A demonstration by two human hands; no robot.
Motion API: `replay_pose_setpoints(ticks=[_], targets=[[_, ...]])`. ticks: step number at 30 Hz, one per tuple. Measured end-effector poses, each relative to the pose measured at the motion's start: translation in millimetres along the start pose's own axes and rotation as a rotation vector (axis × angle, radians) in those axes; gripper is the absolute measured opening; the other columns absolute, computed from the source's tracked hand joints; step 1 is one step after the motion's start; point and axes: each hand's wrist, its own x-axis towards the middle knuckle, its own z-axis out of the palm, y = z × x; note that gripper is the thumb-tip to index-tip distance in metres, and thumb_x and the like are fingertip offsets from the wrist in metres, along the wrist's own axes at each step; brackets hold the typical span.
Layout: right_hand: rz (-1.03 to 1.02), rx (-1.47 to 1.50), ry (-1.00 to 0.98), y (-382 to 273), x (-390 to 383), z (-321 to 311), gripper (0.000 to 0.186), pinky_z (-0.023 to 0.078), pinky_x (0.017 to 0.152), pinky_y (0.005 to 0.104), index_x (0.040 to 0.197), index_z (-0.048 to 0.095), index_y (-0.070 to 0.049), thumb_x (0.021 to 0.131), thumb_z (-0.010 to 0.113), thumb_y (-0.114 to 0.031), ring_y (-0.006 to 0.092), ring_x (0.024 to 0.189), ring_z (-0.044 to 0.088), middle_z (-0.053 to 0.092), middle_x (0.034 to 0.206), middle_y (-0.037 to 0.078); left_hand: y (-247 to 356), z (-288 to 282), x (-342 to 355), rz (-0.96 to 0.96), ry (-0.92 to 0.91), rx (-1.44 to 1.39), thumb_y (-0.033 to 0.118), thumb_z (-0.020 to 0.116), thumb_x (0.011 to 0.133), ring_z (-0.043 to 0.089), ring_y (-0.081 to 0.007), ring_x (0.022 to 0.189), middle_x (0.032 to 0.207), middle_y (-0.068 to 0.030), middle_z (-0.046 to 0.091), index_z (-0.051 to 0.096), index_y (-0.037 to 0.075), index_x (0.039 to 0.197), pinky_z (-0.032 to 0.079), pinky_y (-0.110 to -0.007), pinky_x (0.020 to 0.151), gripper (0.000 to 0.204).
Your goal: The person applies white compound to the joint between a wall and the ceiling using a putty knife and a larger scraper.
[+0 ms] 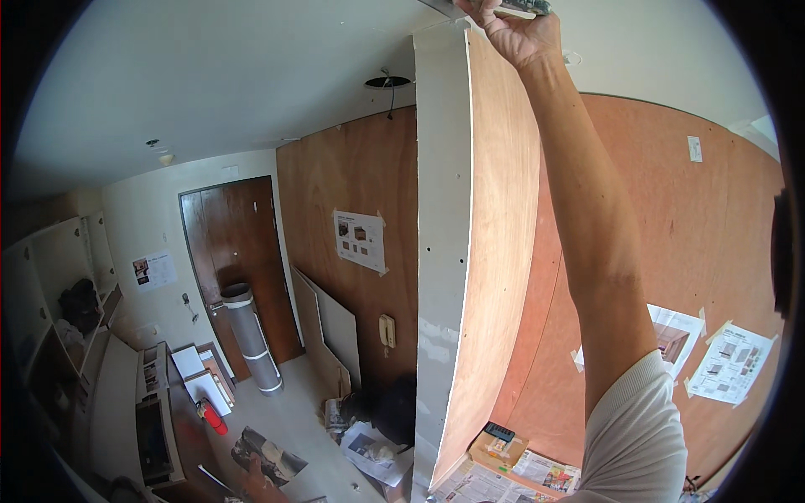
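Right hand (516, 35): raised overhead at the upper edge of the view, with the forearm rising from the lower right. The fingers are curled around a hand tool (528, 7) located just below the ceiling (251, 67); the upper edge of the view cuts off the tool, so its full shape cannot be read.

Left hand (262, 486): low at the lower edge, blurred and partly cut off. It is beside a flat dark plate (289, 466) with pale patches — whether the fingers grip it cannot be determined.

Reference edges: the column (440, 210) has a grey face and a plywood side panel (503, 210), meeting at a long vertical edge. The upper end of this edge reaches the ceiling just left of the right wrist. Left of the column, the ceiling has a round opening (387, 82) with a hanging cable.

Working room: the right forearm crosses in front of the plywood wall (721, 210), right of the column. On the left, the floor (314, 394) runs between the leaning boards (335, 327) and the cabinet (59, 293) toward the door (214, 222) — a tall grey roll (251, 339) stands before it. Newspaper (470, 488) lies at the column's foot.
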Motion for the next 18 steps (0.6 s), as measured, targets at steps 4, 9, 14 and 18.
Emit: replay_pose_setpoints(ticks=[4,9,14,18], targets=[[-0.011,0.028,0.046,-4.9,-8.5,13.9,0.074,0.065,0.062,0.0354,0.136,0.009,0.033,0.102,0.036,-0.027,0.0331,0.075,0.062,0.047,0.111,0.046,32.0,34.7,-9.4,-0.106,0.078,0.109,0.013,0.062,0.094,0.052,-0.0123,0.065,0.089,-0.0008,0.055,0.028,0.018,0.163,0.045,-0.025,0.049,0.077],[-0.006,0.066,0.062,-13.1,-15.3,18.1,0.078,0.062,0.057,0.0340,0.139,0.004,0.033,0.103,0.036,-0.027,0.0302,0.069,0.061,0.053,0.100,0.035,5.1,12.9,1.5,0.165,-0.030,0.267,0.004,0.061,0.093,0.052,-0.0133,0.065,0.090,-0.0017,0.056,0.027,0.016,0.163,0.045,-0.026,0.049,0.079],[0.076,0.108,0.012,-29.7,-18.0,7.5,0.065,0.060,0.059,0.0380,0.141,0.027,0.025,0.105,0.043,-0.026,0.0326,0.071,0.066,0.063,0.090,0.027,1.1,13.1,0.7,0.274,-0.064,0.343,0.005,0.061,0.093,0.054,-0.0144,0.068,0.093,-0.0041,0.058,0.033,0.012,0.158,0.047,-0.027,0.053,0.070],[0.103,-0.270,-0.276,-21.9,-75.7,-7.8,0.050,0.063,0.079,0.0335,0.132,0.033,0.023,0.097,0.050,-0.007,0.0319,0.095,0.064,0.043,0.129,0.039,-42.9,-8.3,17.1,0.095,-0.063,0.086,0.014,0.063,0.097,0.062,-0.0184,0.084,0.104,-0.0071,0.064,0.047,0.006,0.142,0.051,-0.032,0.072,0.048]])
